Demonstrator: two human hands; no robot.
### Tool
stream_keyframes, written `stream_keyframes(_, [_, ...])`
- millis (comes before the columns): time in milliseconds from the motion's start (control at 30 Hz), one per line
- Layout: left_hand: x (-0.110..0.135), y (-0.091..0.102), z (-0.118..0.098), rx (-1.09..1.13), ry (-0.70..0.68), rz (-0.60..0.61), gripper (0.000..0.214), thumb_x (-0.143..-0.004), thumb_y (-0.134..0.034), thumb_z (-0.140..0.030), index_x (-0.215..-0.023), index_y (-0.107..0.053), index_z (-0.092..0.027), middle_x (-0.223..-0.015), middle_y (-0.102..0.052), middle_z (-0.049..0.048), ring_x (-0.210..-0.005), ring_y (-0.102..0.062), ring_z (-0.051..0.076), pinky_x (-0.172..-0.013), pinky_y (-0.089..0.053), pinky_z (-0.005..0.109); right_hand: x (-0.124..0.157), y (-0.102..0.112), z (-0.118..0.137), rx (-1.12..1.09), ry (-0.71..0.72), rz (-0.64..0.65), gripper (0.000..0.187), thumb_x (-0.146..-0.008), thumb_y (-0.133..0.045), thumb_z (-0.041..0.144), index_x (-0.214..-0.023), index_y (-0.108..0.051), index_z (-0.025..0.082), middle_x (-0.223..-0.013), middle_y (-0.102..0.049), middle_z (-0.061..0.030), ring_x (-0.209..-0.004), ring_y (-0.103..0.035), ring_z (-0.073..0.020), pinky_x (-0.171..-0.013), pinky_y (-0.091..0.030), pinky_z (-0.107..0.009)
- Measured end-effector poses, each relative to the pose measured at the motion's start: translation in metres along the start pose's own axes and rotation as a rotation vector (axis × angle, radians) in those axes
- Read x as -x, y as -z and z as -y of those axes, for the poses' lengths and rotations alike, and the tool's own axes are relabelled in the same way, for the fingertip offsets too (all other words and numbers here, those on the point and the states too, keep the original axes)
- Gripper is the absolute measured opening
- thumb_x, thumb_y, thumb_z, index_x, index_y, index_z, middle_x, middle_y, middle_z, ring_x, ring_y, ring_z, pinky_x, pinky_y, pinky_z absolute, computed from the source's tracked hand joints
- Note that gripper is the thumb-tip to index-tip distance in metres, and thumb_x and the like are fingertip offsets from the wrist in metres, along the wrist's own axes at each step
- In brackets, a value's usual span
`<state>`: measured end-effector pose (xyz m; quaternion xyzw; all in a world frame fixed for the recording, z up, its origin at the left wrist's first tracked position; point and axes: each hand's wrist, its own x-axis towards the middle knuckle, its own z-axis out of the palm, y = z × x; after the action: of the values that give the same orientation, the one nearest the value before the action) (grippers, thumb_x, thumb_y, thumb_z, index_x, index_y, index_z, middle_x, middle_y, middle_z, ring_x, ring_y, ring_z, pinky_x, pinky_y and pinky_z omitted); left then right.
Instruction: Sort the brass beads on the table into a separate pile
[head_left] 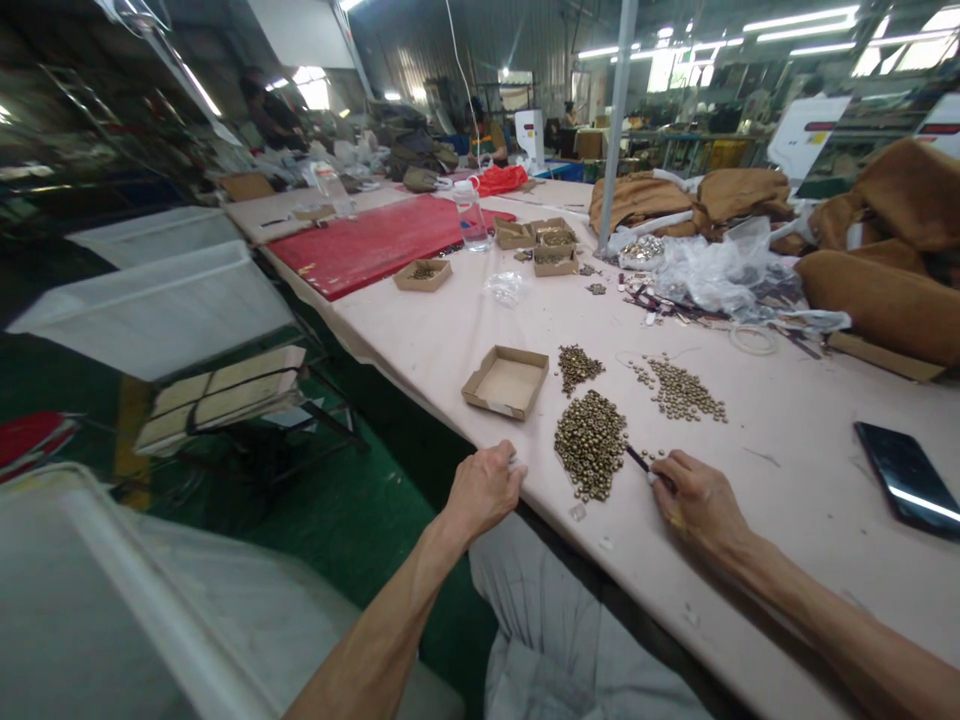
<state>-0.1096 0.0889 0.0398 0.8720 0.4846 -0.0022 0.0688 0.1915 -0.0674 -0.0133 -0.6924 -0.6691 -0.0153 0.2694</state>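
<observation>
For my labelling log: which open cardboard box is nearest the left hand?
The shallow cardboard box just beyond the left hand, beside the bronze-coloured studs; the other cardboard boxes sit farther away.

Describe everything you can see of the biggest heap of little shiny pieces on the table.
The biggest heap is a loose mound of many small, rounded, bronze-coloured pieces, metallic in look; finer details are too small to tell. It rests on the pale tabletop, near its edge, spreading at the rim. A dark, slim stick in the right hand points at its side, seemingly touching.
</observation>
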Motion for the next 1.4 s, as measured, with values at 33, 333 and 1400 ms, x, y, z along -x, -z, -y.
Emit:
stream_keyframes(33, [0.0, 0.0, 0.0, 0.0, -0.001, -0.003, 0.027, -0.095, -0.05, -0.042, -0.111, -0.058, -0.022, -0.101, -0.074, 0.0094, -0.095, -0.071, 0.026, -0.082, -0.048, 0.032, -0.001, -0.001, -0.001, 0.001, 0.002, 0.001, 0.018, -0.088, -0.05, 0.02, -0.093, -0.067, 0.019, -0.082, -0.062, -0.005, -0.072, -0.055, -0.0155, -0.068, -0.041, -0.026])
stream_keyframes(333, [0.0, 0.001, 0.002, 0.018, -0.002, 0.002, 0.028, -0.095, -0.05, -0.041, -0.112, -0.059, -0.021, -0.099, -0.073, 0.0097, -0.095, -0.07, 0.025, -0.083, -0.048, 0.032, -0.006, 0.0, -0.01, 0.047, -0.041, 0.012, 0.02, -0.09, -0.049, 0.024, -0.094, -0.067, 0.018, -0.081, -0.06, -0.0053, -0.072, -0.055, -0.0162, -0.069, -0.04, -0.027])
stream_keyframes(1400, [0.004, 0.007, -0.002, 0.044, 0.031, 0.032, 0.027, -0.096, -0.049, -0.042, -0.112, -0.059, -0.022, -0.103, -0.073, 0.0105, -0.099, -0.07, 0.026, -0.086, -0.048, 0.034, -0.023, -0.005, -0.012, -0.005, 0.029, 0.039, 0.021, -0.087, -0.05, 0.023, -0.09, -0.069, 0.019, -0.078, -0.062, -0.0046, -0.068, -0.055, -0.0147, -0.064, -0.038, -0.026])
